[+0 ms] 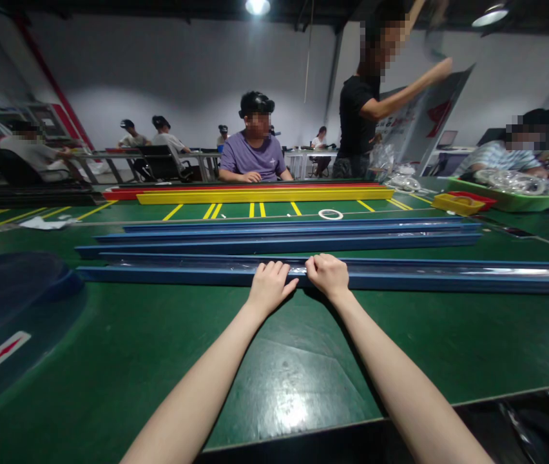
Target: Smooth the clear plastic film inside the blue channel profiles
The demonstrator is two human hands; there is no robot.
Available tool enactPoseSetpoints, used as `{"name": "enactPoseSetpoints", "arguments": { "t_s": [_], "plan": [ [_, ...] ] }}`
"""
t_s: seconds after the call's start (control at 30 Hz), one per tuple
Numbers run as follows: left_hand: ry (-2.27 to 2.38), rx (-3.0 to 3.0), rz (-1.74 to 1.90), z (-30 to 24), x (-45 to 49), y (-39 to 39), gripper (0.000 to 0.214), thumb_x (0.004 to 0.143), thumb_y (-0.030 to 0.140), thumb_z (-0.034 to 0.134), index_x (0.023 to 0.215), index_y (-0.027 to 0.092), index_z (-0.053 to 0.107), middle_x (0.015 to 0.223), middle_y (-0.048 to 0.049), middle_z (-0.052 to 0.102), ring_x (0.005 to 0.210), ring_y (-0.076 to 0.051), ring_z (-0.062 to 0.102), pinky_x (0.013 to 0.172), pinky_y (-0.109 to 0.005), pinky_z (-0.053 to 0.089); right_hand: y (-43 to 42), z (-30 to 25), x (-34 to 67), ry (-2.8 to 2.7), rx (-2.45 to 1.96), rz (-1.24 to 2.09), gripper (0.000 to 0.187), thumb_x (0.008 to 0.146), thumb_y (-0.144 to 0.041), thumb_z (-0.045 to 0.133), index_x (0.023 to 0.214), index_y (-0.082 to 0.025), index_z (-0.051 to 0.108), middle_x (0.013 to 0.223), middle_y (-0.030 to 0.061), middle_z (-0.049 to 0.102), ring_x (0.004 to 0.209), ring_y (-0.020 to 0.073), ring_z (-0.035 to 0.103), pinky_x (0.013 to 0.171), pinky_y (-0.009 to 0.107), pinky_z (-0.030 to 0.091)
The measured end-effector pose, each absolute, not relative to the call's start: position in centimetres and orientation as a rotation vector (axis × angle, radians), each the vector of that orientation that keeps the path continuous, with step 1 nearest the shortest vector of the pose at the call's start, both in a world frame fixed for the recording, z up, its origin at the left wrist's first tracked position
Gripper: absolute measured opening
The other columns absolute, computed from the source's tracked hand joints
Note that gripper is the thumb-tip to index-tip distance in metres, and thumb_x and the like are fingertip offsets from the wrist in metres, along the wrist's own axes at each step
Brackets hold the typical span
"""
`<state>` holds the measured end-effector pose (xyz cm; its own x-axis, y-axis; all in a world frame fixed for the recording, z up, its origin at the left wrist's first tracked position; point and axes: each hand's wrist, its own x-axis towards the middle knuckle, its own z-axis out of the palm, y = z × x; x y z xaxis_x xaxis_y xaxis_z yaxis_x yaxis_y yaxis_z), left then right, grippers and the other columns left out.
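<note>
My left hand point(269, 285) and my right hand point(327, 274) rest side by side on the near edge of a long blue channel rail point(448, 277) that lies across the green table point(124, 348). Both hands have their fingers curled over the rail's front lip, gripping it. Clear plastic film lines the inside of the rail. Behind it lie other long blue rails point(279, 235), parallel to the first.
Yellow and red rails point(265, 193) lie farther back, with a tape ring point(330, 214) before them. A green tray point(511, 196) and a small yellow tray point(455, 203) sit at the right. A person sits opposite; another stands right. A dark round object point(8, 290) lies at left.
</note>
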<state>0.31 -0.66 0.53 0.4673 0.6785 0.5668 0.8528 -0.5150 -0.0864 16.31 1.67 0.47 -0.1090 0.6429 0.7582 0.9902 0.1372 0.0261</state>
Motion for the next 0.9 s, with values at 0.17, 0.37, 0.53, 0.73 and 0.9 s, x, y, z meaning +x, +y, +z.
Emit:
{"name": "enactPoseSetpoints", "arguments": {
  "t_s": [0.17,0.37,0.53,0.73,0.9],
  "plan": [
    [-1.278,-2.352,-0.703,0.7,0.3,-0.8,0.028,0.083,0.040,0.038,0.089,0.017,0.054,0.083,-0.0056,0.056,0.079,-0.019,0.048,0.070,-0.032,0.030,1.4,0.7,19.3,-1.788,-1.678,-0.692,0.035,0.075,-0.028,0.036,0.047,-0.016,0.055,0.053,0.0035,0.059,0.049,0.0092,0.046,0.048,0.024,0.018],
    [-1.284,-2.329,-0.700,0.6,0.3,-0.8,0.035,0.082,0.047,0.037,0.083,0.017,0.055,0.079,-0.0057,0.057,0.077,-0.019,0.048,0.067,-0.032,0.029,0.8,1.0,23.2,-1.727,-1.819,-0.611,0.037,0.074,-0.031,0.036,0.047,-0.016,0.056,0.055,0.0048,0.061,0.048,0.0096,0.045,0.049,0.023,0.019],
    [-1.292,-2.302,-0.677,0.5,0.4,-0.7,0.039,0.080,0.051,0.038,0.076,0.016,0.055,0.076,-0.0058,0.056,0.075,-0.019,0.049,0.065,-0.032,0.029,0.6,1.2,23.7,-1.699,-1.874,-0.555,0.037,0.074,-0.033,0.036,0.049,-0.017,0.058,0.057,0.0051,0.062,0.049,0.0104,0.045,0.049,0.023,0.019],
    [-1.296,-2.308,-0.667,0.3,0.5,-0.6,0.039,0.080,0.051,0.039,0.076,0.016,0.056,0.075,-0.0056,0.057,0.074,-0.019,0.050,0.064,-0.031,0.029,0.6,1.3,23.5,-1.696,-1.912,-0.515,0.038,0.074,-0.034,0.036,0.051,-0.017,0.060,0.059,0.0057,0.062,0.051,0.0110,0.046,0.049,0.023,0.018],
    [-1.294,-2.312,-0.671,0.3,0.5,-0.5,0.039,0.080,0.051,0.039,0.076,0.016,0.056,0.073,-0.0051,0.058,0.070,-0.018,0.051,0.062,-0.030,0.028,0.7,1.3,23.6,-1.701,-1.935,-0.495,0.038,0.075,-0.035,0.035,0.053,-0.017,0.061,0.062,0.0059,0.064,0.052,0.0117,0.048,0.050,0.023,0.019]
  ]
}}
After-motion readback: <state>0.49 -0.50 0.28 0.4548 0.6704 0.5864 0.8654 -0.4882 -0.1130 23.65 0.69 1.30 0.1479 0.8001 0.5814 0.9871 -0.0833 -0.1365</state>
